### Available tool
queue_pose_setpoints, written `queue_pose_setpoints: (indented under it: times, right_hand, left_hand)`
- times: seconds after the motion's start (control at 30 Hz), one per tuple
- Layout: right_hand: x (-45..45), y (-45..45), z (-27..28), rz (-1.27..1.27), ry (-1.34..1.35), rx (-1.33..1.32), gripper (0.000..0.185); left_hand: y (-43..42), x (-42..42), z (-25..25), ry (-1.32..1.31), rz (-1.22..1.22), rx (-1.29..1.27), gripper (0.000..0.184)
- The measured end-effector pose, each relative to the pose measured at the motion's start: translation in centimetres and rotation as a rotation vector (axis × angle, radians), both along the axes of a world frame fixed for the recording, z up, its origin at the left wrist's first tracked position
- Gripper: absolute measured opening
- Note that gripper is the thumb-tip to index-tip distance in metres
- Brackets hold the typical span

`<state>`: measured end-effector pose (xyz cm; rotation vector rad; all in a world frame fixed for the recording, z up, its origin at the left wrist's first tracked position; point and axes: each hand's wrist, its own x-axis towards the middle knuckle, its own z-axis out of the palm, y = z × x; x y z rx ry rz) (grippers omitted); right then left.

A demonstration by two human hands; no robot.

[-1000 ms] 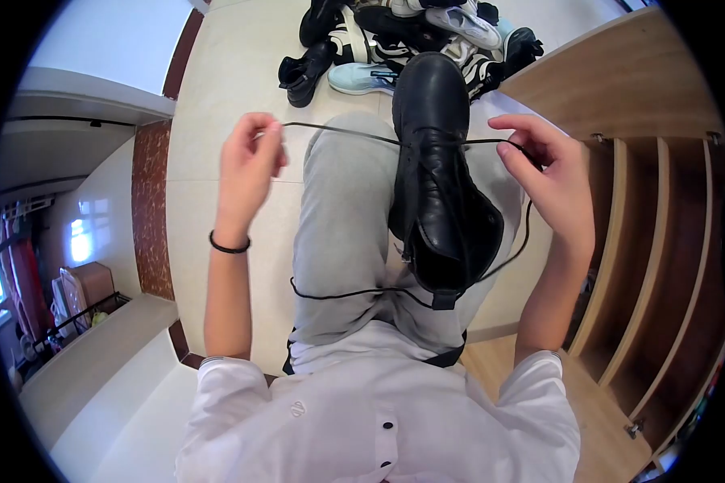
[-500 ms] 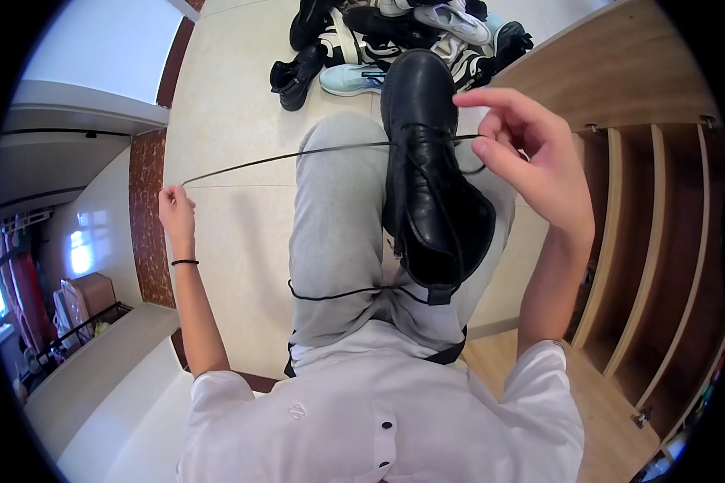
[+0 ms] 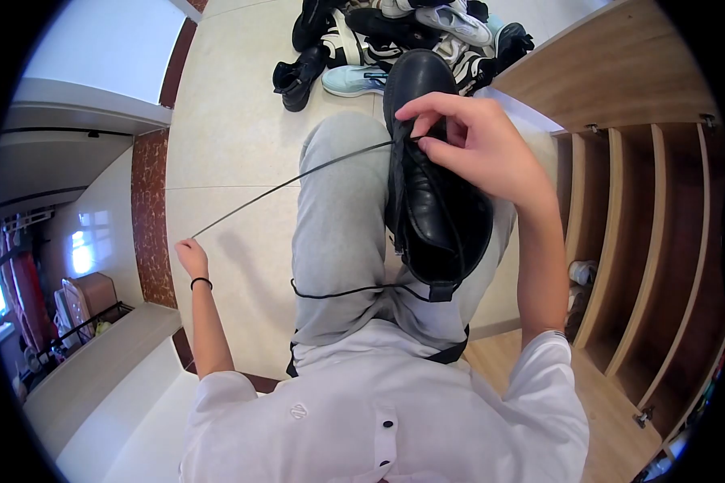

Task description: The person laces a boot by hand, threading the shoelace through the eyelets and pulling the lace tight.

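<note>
A black lace-up boot (image 3: 441, 217) rests over my right leg, its toe pointing away from me. Out at the left, my left hand (image 3: 192, 256) is closed on the end of a black lace (image 3: 286, 185), which runs taut to the boot's eyelets. My right hand (image 3: 459, 137) is over the front of the boot, thumb and forefinger bent close to the lacing; a short bit of lace shows at the thumb tip. Another stretch of black lace lies loosely across my thighs near my lap.
Beyond the boot, a pile of shoes (image 3: 354, 80) lies on the tiled floor (image 3: 242, 105). At the right stands an open wooden shoe cabinet (image 3: 620, 241) with upright dividers, a few shoes inside. A white ledge (image 3: 105, 346) is on the left.
My left hand has moved outward and toward me, drawing the lace out long. My right hand has moved left from beside the boot onto its lacing.
</note>
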<state>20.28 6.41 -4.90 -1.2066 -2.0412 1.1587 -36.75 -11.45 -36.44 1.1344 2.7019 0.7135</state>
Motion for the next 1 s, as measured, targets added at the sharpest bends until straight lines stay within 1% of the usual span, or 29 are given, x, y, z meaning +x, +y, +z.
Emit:
queue_pose_setpoints:
  times: [0.03,0.1,0.13,0.2,0.23,0.27,0.3,0.33,0.37,0.43,0.47,0.5,0.53,0.57,0.6,0.63,0.7,0.77,0.83,0.9,0.97,1.0]
  right_hand:
    - [-0.1,0.0,0.0,0.0,0.001,0.0,0.032]
    - [-0.2,-0.1,0.1,-0.064,-0.021,0.118,0.026]
    - [-0.1,-0.3,0.4,-0.062,-0.021,0.118,0.026]
    - [0.5,-1.0,1.7,-0.099,-0.022,0.108,0.016]
    - [0.8,-1.6,2.3,-0.098,-0.022,0.107,0.016]
    - [1.2,-2.4,2.9,-0.115,-0.017,0.063,0.011]
    - [1.5,-3.3,3.5,-0.132,-0.013,0.019,0.007]
    - [1.6,-4.3,4.3,-0.147,0.015,-0.014,0.006]
    - [2.1,-5.2,4.8,-0.146,0.015,-0.014,0.006]
    - [3.4,-7.0,5.5,-0.085,-0.041,-0.026,0.011]
    - [3.7,-8.0,5.7,-0.087,-0.042,-0.026,0.011]
    - [3.9,-9.0,5.9,-0.156,-0.024,-0.043,0.012]
    - [4.0,-9.8,5.9,-0.224,-0.006,-0.06,0.013]
    - [4.1,-10.6,5.8,-0.223,-0.006,-0.06,0.013]
    - [4.3,-11.3,5.4,-0.248,0.022,-0.047,0.011]
    - [4.4,-11.8,5.1,-0.275,0.049,-0.033,0.01]
    - [4.6,-12.5,4.6,-0.305,0.066,-0.037,0.009]
    - [4.6,-13.0,4.2,-0.324,0.087,-0.035,0.009]
    - [4.4,-13.4,3.7,-0.393,0.141,0.022,0.01]
    - [4.4,-13.6,4.1,-0.411,0.133,0.015,0.011]
    - [4.5,-14.4,3.8,-0.427,0.121,-0.017,0.011]
    - [4.7,-14.4,3.6,-0.434,0.147,-0.015,0.012]
  left_hand:
    - [-0.4,0.0,-0.1,0.019,0.019,-0.05,0.028]
    - [-1.1,0.0,-0.5,-0.003,0.054,-0.068,0.028]
    - [-1.4,0.2,-0.6,-0.025,0.09,-0.085,0.028]
    - [-1.6,0.7,-0.9,-0.031,0.112,-0.109,0.028]
    - [-1.7,0.9,-1.1,-0.037,0.13,-0.133,0.028]
    - [-2.2,-0.1,-2.7,-0.038,0.131,-0.134,0.028]
    - [-2.6,-0.9,-4.3,-0.149,0.106,-0.191,0.026]
    - [-2.8,-1.5,-5.4,-0.26,0.081,-0.247,0.025]
    - [-2.4,-0.4,-4.1,-0.26,0.082,-0.247,0.025]
    - [-0.5,3.5,0.6,-0.6,-0.009,-0.551,0.022]
    - [0.0,3.9,1.1,-0.564,-0.093,-0.61,0.022]
    - [0.4,4.2,1.7,-0.564,-0.095,-0.612,0.022]
    - [1.2,4.9,2.9,-0.433,-0.238,-0.626,0.022]
    - [1.8,5.2,3.6,-0.3,-0.378,-0.637,0.022]
    - [2.2,4.7,2.8,-0.024,-0.588,-0.407,0.021]
    - [3.4,5.8,4.3,-0.022,-0.587,-0.406,0.021]
    - [6.0,10.1,10.1,0.003,-0.557,-0.354,0.019]
    - [7.0,12.0,12.7,0.029,-0.592,-0.365,0.017]
    - [7.3,13.3,14.2,0.062,-0.624,-0.379,0.016]
    - [6.9,14.5,15.2,0.047,-0.726,-0.138,0.018]
    - [5.9,18.3,19.8,-0.267,-0.849,-0.159,0.022]
    - [5.0,19.1,20.9,-0.452,-0.952,-0.265,0.026]
